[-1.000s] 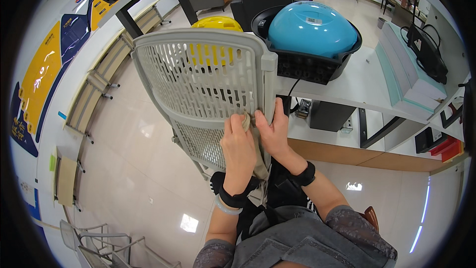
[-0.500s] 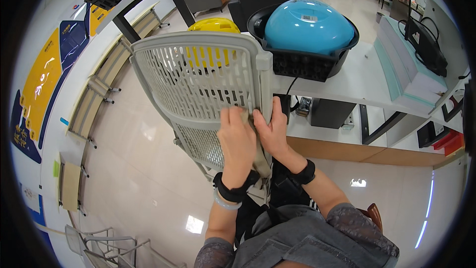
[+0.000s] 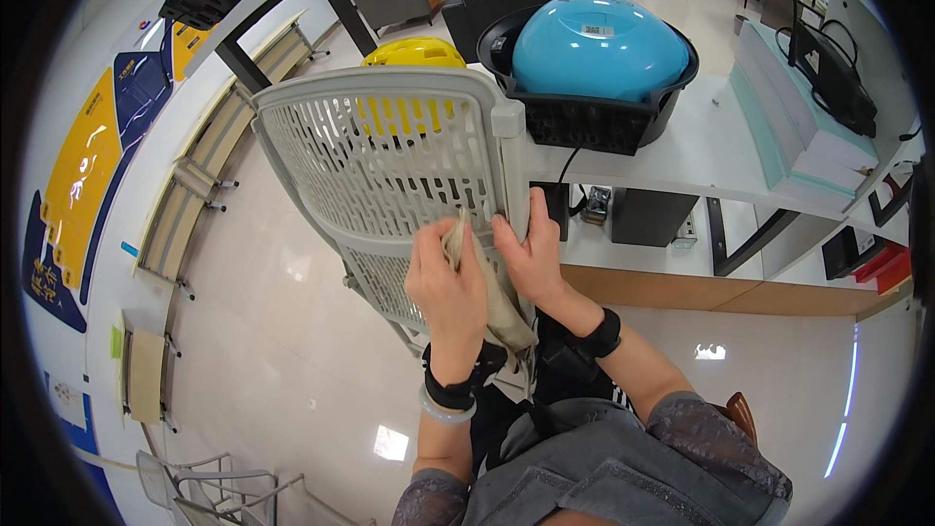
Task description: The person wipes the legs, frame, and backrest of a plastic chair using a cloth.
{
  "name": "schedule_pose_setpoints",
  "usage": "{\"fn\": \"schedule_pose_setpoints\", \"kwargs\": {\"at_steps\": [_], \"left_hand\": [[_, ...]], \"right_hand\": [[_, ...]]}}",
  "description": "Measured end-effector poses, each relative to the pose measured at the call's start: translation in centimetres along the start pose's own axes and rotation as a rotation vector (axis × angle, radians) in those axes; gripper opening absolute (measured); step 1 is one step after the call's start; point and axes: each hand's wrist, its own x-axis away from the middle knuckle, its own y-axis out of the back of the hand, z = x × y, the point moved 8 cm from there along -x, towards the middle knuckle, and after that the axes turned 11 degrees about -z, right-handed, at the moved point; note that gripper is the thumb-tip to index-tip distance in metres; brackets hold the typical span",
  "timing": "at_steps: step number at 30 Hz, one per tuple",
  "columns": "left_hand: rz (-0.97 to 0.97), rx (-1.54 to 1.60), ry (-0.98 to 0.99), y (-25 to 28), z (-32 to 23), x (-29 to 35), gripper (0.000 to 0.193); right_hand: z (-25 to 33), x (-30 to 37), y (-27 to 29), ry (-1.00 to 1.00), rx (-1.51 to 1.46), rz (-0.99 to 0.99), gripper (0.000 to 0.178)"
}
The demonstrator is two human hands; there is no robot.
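Observation:
A light grey folding chair with a slotted plastic back and seat stands folded and upright before me. My left hand is closed on a beige cloth, which bunches up between its fingers and hangs down along the chair's side. My right hand grips the upright side edge of the chair, thumb on the near face. The tips of its other fingers are partly hidden behind that edge. Dark bands are around both wrists.
Behind the chair, a white counter bears a black tub with a blue dome and a yellow helmet. Stacked panels stand to the right. Folded tables line the left wall; another chair is lower left.
My left hand has pulled slightly left and down, away from the chair's side edge, with the cloth. My right hand keeps its hold on the chair.

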Motion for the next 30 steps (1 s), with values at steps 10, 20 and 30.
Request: {"fn": "schedule_pose_setpoints", "kwargs": {"at_steps": [10,20,30], "left_hand": [[0.058,-0.017,-0.016,-2.5,1.1,0.0,0.012],[0.090,-0.030,-0.082,-2.2,0.1,0.0,0.016],[0.033,0.004,-0.097,-2.6,-1.1,-2.1,0.017]], "right_hand": [[-0.5,-0.2,0.2,-0.004,0.039,-0.024,0.026],[-0.4,-0.2,0.2,0.004,0.053,-0.019,0.025],[-0.4,-0.2,0.1,0.015,0.047,-0.022,0.025]]}}
